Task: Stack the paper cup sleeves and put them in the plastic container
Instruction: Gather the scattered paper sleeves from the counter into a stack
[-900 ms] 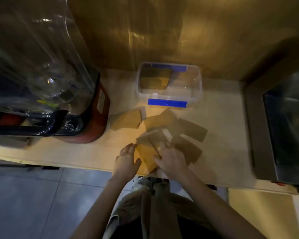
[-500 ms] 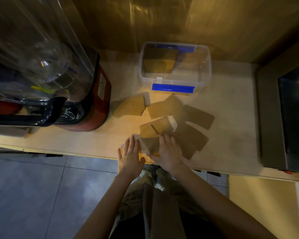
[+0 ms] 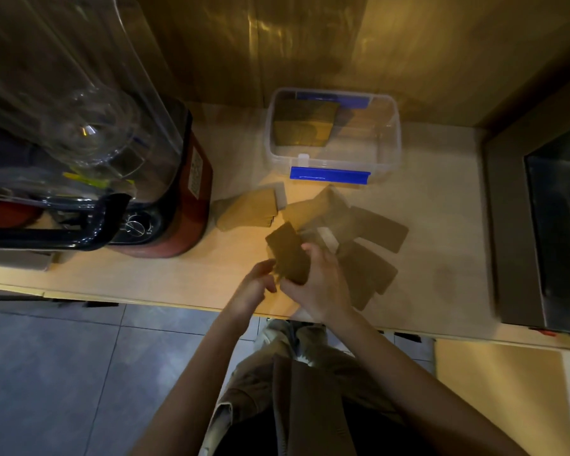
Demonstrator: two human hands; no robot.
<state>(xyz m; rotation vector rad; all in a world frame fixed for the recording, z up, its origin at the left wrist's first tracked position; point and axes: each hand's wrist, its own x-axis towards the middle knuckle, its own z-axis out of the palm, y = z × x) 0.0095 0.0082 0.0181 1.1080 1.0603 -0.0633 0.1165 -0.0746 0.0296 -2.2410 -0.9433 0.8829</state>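
Gathering step: right hand (image 3: 316, 284) grips a lifted sleeve (image 3: 288, 253), left hand (image 3: 255, 284) half-curled steadies its edge; next, square it onto the small stack (image 3: 247, 210) on the counter (image 3: 441, 205).

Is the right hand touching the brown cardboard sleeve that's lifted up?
Touching. The head view shows the right hand wrapped around the lower end of the raised brown cardboard sleeve, fingers overlapping its edge.
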